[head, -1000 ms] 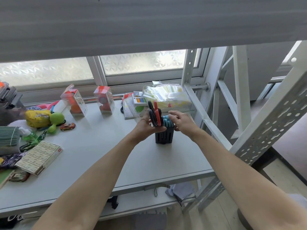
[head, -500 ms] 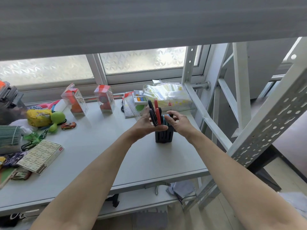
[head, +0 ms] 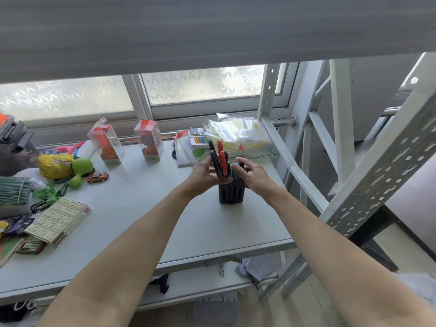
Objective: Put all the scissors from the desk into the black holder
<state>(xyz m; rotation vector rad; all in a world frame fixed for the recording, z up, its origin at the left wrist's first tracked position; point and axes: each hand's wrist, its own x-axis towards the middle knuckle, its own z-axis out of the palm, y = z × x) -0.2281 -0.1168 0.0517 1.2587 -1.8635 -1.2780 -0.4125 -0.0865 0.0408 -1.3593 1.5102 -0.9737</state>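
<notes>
The left hand point(head: 203, 173) grips the red and black scissors point(head: 219, 159) standing in the black holder point(head: 230, 193) on the desk point(head: 141, 208), while the right hand point(head: 252, 175), fingers loosely half open, touches the holder's rim without a clear grip.

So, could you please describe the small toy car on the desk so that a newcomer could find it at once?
Start at the grey desk and look to its left half. Beside the green round toy lies the toy car, the only red-and-yellow wheeled thing there.

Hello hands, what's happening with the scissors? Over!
Left hand gripping red-and-black scissors, blades down in black holder. Right hand beside holder, fingers spread, at teal handles. Nothing blocking.
</notes>
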